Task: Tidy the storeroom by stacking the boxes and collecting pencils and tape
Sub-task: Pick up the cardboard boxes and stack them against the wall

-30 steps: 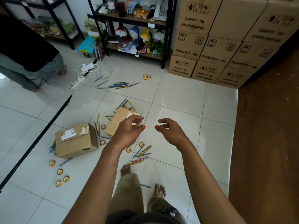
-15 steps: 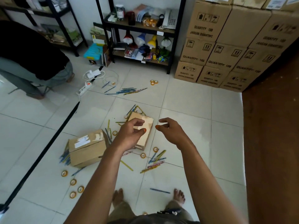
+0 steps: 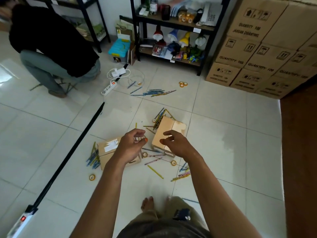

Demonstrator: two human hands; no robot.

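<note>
Both hands had advanced over the boxes. Left hand point(image 3: 131, 146), fingers loosely curled and holding nothing, hovered above the labelled cardboard box point(image 3: 109, 152); right hand point(image 3: 177, 144), likewise empty, hung over the plain box point(image 3: 169, 127); pencils point(image 3: 155, 171) and tape rolls point(image 3: 92, 177) littered the floor point(image 3: 223, 143).

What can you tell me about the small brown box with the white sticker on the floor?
The small brown cardboard box with a white label sits closed on the pale tiled floor, turned at an angle. The white label and some clear-looking tape lie on its top, near a corner. Its right part is hidden behind the person's left hand, which hangs above it with fingers loosely curled. Blue and yellow pencils lie against its left side. A second plain cardboard box lies close by on the right.
</note>
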